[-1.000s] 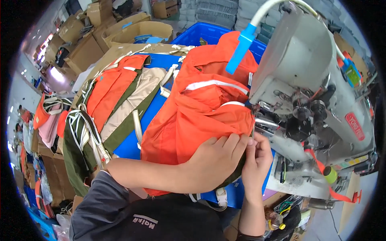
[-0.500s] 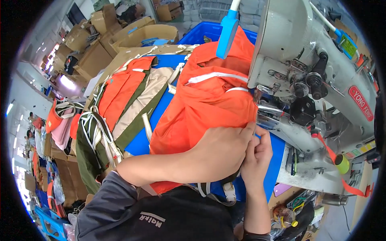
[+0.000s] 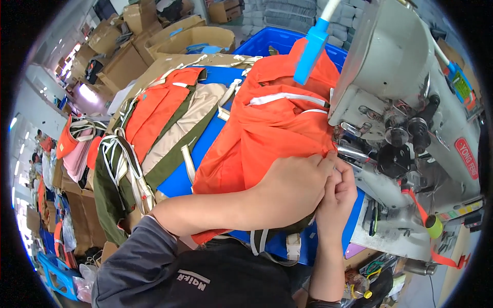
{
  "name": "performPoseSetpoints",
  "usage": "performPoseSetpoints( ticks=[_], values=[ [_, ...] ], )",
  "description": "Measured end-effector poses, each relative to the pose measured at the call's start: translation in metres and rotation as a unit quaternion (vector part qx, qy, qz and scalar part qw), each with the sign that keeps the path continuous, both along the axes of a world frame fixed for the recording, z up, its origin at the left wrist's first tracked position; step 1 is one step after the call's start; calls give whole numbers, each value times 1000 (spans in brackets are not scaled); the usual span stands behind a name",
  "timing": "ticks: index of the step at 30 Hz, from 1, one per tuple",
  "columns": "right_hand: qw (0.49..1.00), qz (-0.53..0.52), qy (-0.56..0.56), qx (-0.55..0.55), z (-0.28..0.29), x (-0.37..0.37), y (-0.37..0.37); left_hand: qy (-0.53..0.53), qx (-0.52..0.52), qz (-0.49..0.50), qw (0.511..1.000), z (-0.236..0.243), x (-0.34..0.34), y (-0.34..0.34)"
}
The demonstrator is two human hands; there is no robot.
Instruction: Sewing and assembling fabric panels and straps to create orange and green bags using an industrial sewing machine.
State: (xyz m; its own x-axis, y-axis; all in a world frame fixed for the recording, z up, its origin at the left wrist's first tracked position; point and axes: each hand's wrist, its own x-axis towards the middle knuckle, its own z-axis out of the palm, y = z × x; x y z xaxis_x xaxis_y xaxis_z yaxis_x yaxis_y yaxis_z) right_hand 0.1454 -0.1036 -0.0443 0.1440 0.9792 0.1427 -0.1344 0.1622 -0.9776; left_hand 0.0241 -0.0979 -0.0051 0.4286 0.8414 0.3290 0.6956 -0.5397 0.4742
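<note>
A large orange fabric piece (image 3: 231,149) with white zip-like strips lies bunched in front of a grey industrial sewing machine (image 3: 370,61). My left hand (image 3: 300,185) reaches across it, fingers closed on its right edge beside the machine's metal arm end (image 3: 354,153). Pressed close against it, my right hand (image 3: 339,187) has its fingers curled in a pinch at the same edge. The fingertips partly cover each other, so the exact fold between them is hidden. White and dark straps (image 3: 260,241) show below my left forearm.
Left of the orange piece, olive, beige and orange sewn pieces (image 3: 164,128) with white straps lie on a blue surface (image 3: 203,154). A blue lamp-like fixture (image 3: 310,54) hangs over the fabric. Behind stand a blue crate (image 3: 262,41) and cardboard boxes (image 3: 123,61). Red ribbon (image 3: 418,205) hangs at the machine's right.
The whole view has shifted slightly, with machine and fabric appearing a little farther right. Both hands stay together at the fabric's edge, with little visible change in their grip.
</note>
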Motion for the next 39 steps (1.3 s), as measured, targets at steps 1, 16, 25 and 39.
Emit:
performPoseSetpoints(
  ticks=[1,16,25,39],
  values=[
    [1000,4,-3,1,-1,0,-2,3,42,11,999,-3,0,-2],
    [999,-37,-10,-9,2,-7,-8,84,60,-65,993,3,-3,-9],
    [997,-49,-51,35,0,-4,4,-39,127,-24,991,-9,8,3],
    [996,-24,-84,3,-5,16,3,-75,83,17,994,-21,25,4]
  ],
)
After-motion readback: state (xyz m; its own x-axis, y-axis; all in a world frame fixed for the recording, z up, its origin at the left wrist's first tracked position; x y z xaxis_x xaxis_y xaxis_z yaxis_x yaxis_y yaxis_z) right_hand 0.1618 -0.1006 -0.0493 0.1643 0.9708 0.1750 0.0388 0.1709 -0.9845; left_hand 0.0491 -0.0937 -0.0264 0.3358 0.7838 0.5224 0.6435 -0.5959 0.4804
